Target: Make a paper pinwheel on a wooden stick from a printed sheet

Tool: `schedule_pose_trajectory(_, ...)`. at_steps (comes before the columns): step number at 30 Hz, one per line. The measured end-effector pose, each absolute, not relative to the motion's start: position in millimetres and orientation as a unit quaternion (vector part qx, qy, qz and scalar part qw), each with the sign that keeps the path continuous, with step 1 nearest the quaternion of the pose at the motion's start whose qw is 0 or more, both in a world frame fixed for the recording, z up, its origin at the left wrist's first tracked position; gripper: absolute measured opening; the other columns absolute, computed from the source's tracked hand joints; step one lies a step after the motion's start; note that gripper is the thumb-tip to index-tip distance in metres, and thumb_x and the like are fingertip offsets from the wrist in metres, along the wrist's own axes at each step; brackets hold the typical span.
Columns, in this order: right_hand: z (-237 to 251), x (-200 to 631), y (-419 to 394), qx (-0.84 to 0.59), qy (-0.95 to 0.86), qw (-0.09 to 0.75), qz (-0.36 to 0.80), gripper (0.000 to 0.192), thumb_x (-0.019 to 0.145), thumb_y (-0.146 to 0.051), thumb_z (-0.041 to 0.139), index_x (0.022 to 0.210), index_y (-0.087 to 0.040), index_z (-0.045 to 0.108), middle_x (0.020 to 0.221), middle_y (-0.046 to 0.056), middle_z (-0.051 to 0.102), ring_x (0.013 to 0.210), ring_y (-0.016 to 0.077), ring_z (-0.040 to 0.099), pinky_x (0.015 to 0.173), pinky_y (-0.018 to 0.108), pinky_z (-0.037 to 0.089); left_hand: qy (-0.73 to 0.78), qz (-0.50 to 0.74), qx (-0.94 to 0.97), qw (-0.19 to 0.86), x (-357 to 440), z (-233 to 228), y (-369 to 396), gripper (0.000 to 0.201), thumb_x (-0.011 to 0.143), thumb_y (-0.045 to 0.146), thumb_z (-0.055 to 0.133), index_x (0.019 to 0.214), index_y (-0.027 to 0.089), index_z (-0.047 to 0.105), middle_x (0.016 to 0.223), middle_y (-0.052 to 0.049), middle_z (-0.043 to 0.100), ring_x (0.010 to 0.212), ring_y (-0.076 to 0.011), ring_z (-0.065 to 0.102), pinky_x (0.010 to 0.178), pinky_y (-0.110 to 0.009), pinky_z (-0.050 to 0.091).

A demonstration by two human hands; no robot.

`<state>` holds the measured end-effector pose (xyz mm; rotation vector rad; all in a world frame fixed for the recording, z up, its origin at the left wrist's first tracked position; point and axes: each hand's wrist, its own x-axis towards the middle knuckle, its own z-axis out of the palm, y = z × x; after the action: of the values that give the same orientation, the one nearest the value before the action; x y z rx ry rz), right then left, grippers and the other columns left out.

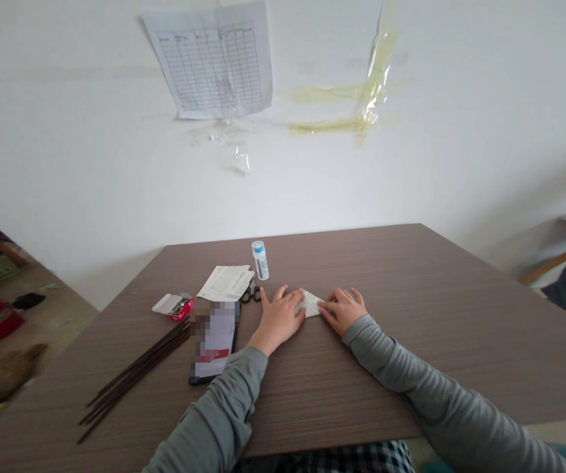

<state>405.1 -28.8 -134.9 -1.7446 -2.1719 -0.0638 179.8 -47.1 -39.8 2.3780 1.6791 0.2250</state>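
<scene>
While both hands press flat on it, the small folded piece of printed white paper [311, 303] sits mid-worktop [411, 315], already creased small; left hand [279, 317] spread, right hand [345, 309] fingers together on the edge. Looks partway folded.

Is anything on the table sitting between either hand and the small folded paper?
Nothing visible does. The left hand and right hand both rest directly on the folded paper. The glue stick and scissors lie off to the left, clear of it.

A small folded printed paper [311, 303] lies flat on the bench, pressed at both ends by the hands.
</scene>
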Motion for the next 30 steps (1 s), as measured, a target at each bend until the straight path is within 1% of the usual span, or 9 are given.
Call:
schedule_pose_trajectory(4, -136.8, 403.0, -25.5, -0.620, -0.759, 0.199, -0.028, 0.026, 0.118, -0.032, 0.081, 0.121, -0.036, 0.107, 0.125, 0.012, 0.090, 0.125, 0.0358, 0.081, 0.142, 0.070, 0.051, 0.573, 0.067, 0.807, 0.128, 176.4, -37.0, -44.9, 0.049, 0.127, 0.034, 0.072, 0.173, 0.040, 0.085, 0.198, -0.005, 0.070, 0.195, -0.0506, 0.049, 0.156, -0.103, 0.012)
schedule_pose_trajectory(7, -135.9, 400.6, -23.3, -0.627, -0.753, 0.200, -0.028, 0.021, 0.116, -0.032, 0.084, 0.116, -0.033, 0.105, 0.127, 0.013, 0.090, 0.127, 0.0369, 0.080, 0.140, 0.069, 0.051, 0.568, 0.056, 0.809, 0.140, 173.8, -34.5, -43.8, 0.050, 0.127, 0.041, 0.076, 0.177, 0.040, 0.083, 0.201, -0.006, 0.066, 0.198, -0.0512, 0.043, 0.157, -0.102, 0.012)
schedule_pose_trajectory(10, -134.2, 398.0, -21.9, -0.630, -0.749, 0.202, -0.023, 0.014, 0.112, -0.035, 0.090, 0.114, -0.035, 0.104, 0.130, 0.013, 0.090, 0.131, 0.0384, 0.079, 0.137, 0.066, 0.054, 0.564, 0.052, 0.812, 0.143, 171.4, -33.7, -42.3, 0.055, 0.127, 0.046, 0.079, 0.182, 0.041, 0.079, 0.203, -0.008, 0.065, 0.201, -0.0527, 0.036, 0.156, -0.102, 0.012)
schedule_pose_trajectory(12, -132.7, 396.4, -21.6, -0.632, -0.747, 0.205, -0.016, 0.011, 0.109, -0.038, 0.094, 0.116, -0.035, 0.102, 0.132, 0.013, 0.089, 0.132, 0.0390, 0.078, 0.131, 0.062, 0.056, 0.563, 0.048, 0.812, 0.147, 169.8, -34.3, -40.3, 0.058, 0.126, 0.049, 0.081, 0.183, 0.042, 0.078, 0.203, -0.010, 0.065, 0.202, -0.0532, 0.033, 0.155, -0.103, 0.013)
schedule_pose_trajectory(16, -128.3, 394.1, -22.3, -0.639, -0.742, 0.206, 0.003, 0.014, 0.106, -0.043, 0.097, 0.117, -0.036, 0.100, 0.135, 0.013, 0.086, 0.130, 0.0385, 0.075, 0.120, 0.056, 0.058, 0.555, 0.046, 0.814, 0.164, 166.5, -37.1, -36.3, 0.065, 0.124, 0.050, 0.081, 0.187, 0.040, 0.073, 0.203, -0.013, 0.064, 0.203, -0.0537, 0.030, 0.155, -0.103, 0.014)
schedule_pose_trajectory(19, -126.2, 393.3, -23.1, -0.642, -0.740, 0.197, 0.013, 0.018, 0.105, -0.045, 0.100, 0.119, -0.035, 0.099, 0.137, 0.012, 0.085, 0.131, 0.0381, 0.074, 0.121, 0.056, 0.057, 0.553, 0.052, 0.814, 0.168, 165.3, -38.1, -35.8, 0.065, 0.125, 0.050, 0.079, 0.188, 0.039, 0.072, 0.203, -0.013, 0.064, 0.203, -0.0534, 0.030, 0.156, -0.101, 0.015)
schedule_pose_trajectory(23, -126.3, 392.6, -23.4, -0.644, -0.739, 0.196, 0.003, 0.023, 0.102, -0.050, 0.103, 0.119, -0.035, 0.097, 0.137, 0.012, 0.084, 0.131, 0.0389, 0.075, 0.120, 0.057, 0.058, 0.558, 0.048, 0.811, 0.167, 166.6, -36.3, -38.4, 0.063, 0.126, 0.054, 0.079, 0.186, 0.039, 0.074, 0.203, -0.013, 0.064, 0.203, -0.0542, 0.030, 0.154, -0.104, 0.017)
schedule_pose_trajectory(26, -125.8, 392.2, -23.4, -0.645, -0.738, 0.195, -0.004, 0.026, 0.102, -0.054, 0.103, 0.118, -0.034, 0.096, 0.137, 0.012, 0.084, 0.130, 0.0392, 0.074, 0.117, 0.056, 0.059, 0.561, 0.057, 0.810, 0.158, 168.1, -33.7, -40.3, 0.059, 0.127, 0.052, 0.079, 0.184, 0.039, 0.076, 0.202, -0.012, 0.066, 0.202, -0.0546, 0.032, 0.154, -0.104, 0.019)
schedule_pose_trajectory(30, -122.8, 390.9, -23.6, -0.650, -0.737, 0.185, 0.000, 0.030, 0.101, -0.056, 0.104, 0.120, -0.034, 0.096, 0.140, 0.013, 0.083, 0.132, 0.0402, 0.074, 0.118, 0.057, 0.058, 0.560, 0.040, 0.810, 0.170, 168.8, -30.6, -40.6, 0.062, 0.125, 0.050, 0.081, 0.186, 0.040, 0.075, 0.205, -0.010, 0.061, 0.203, -0.0547, 0.029, 0.154, -0.105, 0.014)
